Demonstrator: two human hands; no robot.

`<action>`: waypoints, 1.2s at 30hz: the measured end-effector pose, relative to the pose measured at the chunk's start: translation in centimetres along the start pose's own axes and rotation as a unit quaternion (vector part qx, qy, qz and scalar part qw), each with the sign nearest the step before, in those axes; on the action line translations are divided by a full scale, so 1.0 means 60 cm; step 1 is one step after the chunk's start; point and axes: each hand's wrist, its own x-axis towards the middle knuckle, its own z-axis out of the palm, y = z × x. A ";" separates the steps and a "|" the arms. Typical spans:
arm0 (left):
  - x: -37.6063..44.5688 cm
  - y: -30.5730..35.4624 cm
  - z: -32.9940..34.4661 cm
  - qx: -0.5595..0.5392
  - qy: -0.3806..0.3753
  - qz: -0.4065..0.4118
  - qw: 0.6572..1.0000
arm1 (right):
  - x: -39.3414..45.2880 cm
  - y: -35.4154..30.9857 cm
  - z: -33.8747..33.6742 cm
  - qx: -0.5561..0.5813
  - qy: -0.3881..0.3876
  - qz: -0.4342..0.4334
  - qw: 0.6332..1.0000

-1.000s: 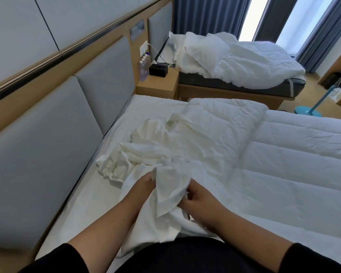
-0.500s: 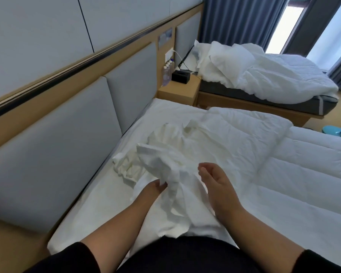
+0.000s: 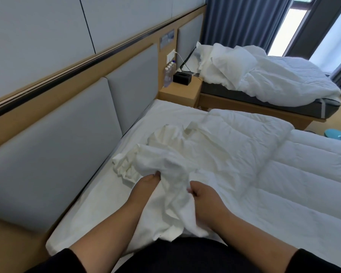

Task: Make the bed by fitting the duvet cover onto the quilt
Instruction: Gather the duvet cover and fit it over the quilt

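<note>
1. Plainly, the duvet cover [image 3: 177, 154] is thin, limp cotton: light, creased, unlikely to slip or tear, but quick to bunch and hide its own edges. It lies crumpled near the head of the near bed, partly over the quilt [image 3: 283, 174].
2. The left hand [image 3: 146, 184] is pushed into the folds with its fingers buried, so I cannot tell how they lie; the right hand [image 3: 203, 196] has its fingers curled round a bunch of the cover.
3. The best hold, I judge, is a corner or the open hem, found by working along a seam.
4. The quilt looks thick, soft and bulkier, stitched in channels and spread flat.
5. The mattress sheet [image 3: 98, 203] gives a soft, yielding surface beside a grey padded headboard [image 3: 53, 146].
6. Beyond stand a wooden nightstand [image 3: 179, 91] with bottles [image 3: 168, 72] and a black box [image 3: 182, 77], a second unmade bed [image 3: 264, 81], and blue curtains [image 3: 242, 22].
</note>
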 end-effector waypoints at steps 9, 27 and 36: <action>-0.217 0.094 -0.121 -0.221 -0.147 0.208 0.941 | 0.101 0.022 -0.034 0.103 0.095 0.075 0.987; -0.081 -0.084 -0.125 0.203 0.026 0.127 0.971 | 0.032 -0.043 -0.034 -0.060 0.023 -0.134 0.989; -0.093 -0.078 -0.054 -0.249 -0.107 0.055 0.961 | 0.014 -0.028 0.006 0.065 0.072 -0.090 0.991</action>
